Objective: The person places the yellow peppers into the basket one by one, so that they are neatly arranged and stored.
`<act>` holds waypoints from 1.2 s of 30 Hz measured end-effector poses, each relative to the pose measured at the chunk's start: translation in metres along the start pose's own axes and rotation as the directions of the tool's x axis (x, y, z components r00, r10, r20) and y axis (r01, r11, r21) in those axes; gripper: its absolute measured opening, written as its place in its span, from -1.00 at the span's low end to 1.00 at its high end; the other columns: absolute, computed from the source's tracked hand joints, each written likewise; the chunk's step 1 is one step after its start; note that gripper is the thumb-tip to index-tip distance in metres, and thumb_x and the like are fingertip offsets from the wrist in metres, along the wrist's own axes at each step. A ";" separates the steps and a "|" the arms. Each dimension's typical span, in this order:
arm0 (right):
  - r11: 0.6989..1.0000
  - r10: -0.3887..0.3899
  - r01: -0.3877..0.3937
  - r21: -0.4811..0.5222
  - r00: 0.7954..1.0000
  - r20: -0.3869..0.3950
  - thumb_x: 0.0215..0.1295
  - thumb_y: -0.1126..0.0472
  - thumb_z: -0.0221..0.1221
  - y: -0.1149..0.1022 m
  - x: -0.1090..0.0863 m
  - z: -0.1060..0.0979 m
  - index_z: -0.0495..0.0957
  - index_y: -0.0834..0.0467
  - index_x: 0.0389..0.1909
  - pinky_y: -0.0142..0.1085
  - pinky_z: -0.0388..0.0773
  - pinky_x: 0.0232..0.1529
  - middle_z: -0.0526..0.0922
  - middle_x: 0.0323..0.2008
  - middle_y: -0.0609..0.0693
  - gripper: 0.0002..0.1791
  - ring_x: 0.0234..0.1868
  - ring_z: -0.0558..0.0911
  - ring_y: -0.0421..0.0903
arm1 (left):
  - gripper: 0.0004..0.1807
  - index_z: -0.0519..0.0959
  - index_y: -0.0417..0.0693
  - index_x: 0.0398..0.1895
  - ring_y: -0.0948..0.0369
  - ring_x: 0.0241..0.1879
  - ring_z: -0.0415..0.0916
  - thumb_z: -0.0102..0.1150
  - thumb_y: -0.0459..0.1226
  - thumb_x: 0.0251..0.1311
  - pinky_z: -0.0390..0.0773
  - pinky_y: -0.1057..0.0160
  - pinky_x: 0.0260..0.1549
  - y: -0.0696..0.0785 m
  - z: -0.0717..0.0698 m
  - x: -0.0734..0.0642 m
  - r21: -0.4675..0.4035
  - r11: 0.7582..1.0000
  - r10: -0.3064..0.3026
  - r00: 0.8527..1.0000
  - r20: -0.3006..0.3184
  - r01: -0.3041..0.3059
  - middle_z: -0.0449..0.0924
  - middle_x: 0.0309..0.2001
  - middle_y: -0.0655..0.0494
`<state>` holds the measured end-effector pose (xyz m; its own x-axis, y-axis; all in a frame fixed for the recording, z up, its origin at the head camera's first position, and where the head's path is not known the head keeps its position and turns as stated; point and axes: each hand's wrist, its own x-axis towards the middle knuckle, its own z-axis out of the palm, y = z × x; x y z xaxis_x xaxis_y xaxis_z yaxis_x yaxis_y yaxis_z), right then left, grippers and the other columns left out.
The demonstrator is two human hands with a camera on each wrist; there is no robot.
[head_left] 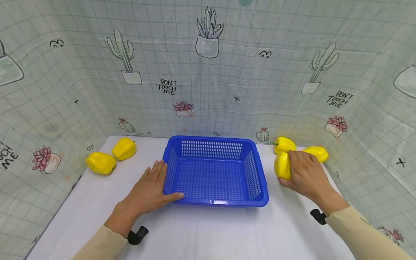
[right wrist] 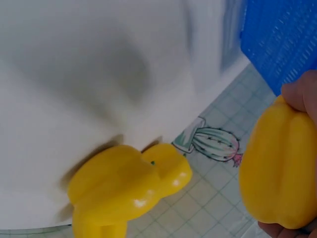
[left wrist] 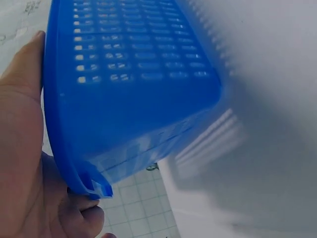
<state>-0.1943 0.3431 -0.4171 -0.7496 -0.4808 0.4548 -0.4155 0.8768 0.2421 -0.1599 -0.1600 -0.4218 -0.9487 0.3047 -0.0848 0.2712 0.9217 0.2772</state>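
A blue plastic basket (head_left: 211, 203) with slotted walls stands on the white table in the head view, with nothing inside. My left hand (head_left: 146, 189) rests against its near left corner. The fingers lie straight along the left rim and the thumb reaches over the front rim. To the right of the basket, my right hand (head_left: 307, 173) grips a yellow bell pepper (head_left: 282, 165). In the right wrist view this pepper (right wrist: 280, 168) is raised off the table, thumb on one end and fingertips at the other.
Behind the right hand lie more yellow peppers, one at the back (head_left: 284, 145) and one partly covered by the hand (head_left: 317, 154). Two yellow peppers (head_left: 101, 163) (head_left: 124, 148) sit at the far left. A patterned cloth (head_left: 227, 79) walls the table's back and sides.
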 end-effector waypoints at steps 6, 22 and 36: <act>0.999 -0.037 0.036 -0.002 0.999 -0.007 -0.03 -0.23 0.46 -0.009 0.024 -0.003 0.36 0.35 0.02 0.11 0.62 -0.11 0.51 -0.26 0.22 -0.14 -0.18 0.57 0.26 | 0.42 -0.04 -0.40 0.66 -0.24 0.69 -0.20 0.11 0.56 0.14 -0.11 -0.26 0.64 -0.003 0.000 0.000 -0.042 0.999 0.004 1.000 0.019 -0.003 -0.16 0.69 -0.37; 0.985 -0.172 0.173 0.019 0.985 -0.019 -0.01 -0.28 0.46 -0.052 0.100 -0.009 0.41 0.35 0.09 0.11 0.64 0.06 0.61 -0.20 0.22 -0.09 -0.12 0.62 0.21 | 0.42 -0.05 -0.35 0.68 -0.16 0.71 -0.22 0.06 0.58 0.14 -0.15 -0.17 0.67 -0.004 0.003 0.006 -0.012 1.000 0.002 1.000 0.017 -0.001 -0.16 0.70 -0.30; 0.963 -0.253 0.254 0.093 0.967 -0.027 0.04 -0.35 0.42 -0.133 0.171 0.015 0.47 0.29 0.13 0.03 0.64 -0.01 0.65 -0.09 0.17 -0.10 -0.04 0.65 0.14 | 0.42 -0.05 -0.34 0.68 -0.16 0.71 -0.23 0.05 0.59 0.13 -0.16 -0.18 0.67 -0.006 0.001 0.004 0.010 1.000 -0.005 0.999 0.032 0.005 -0.17 0.70 -0.29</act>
<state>-0.2752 0.1437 -0.3844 -0.6061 -0.6864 0.4018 -0.6385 0.7212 0.2688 -0.1654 -0.1644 -0.4250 -0.9444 0.3073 -0.1167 0.2683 0.9257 0.2667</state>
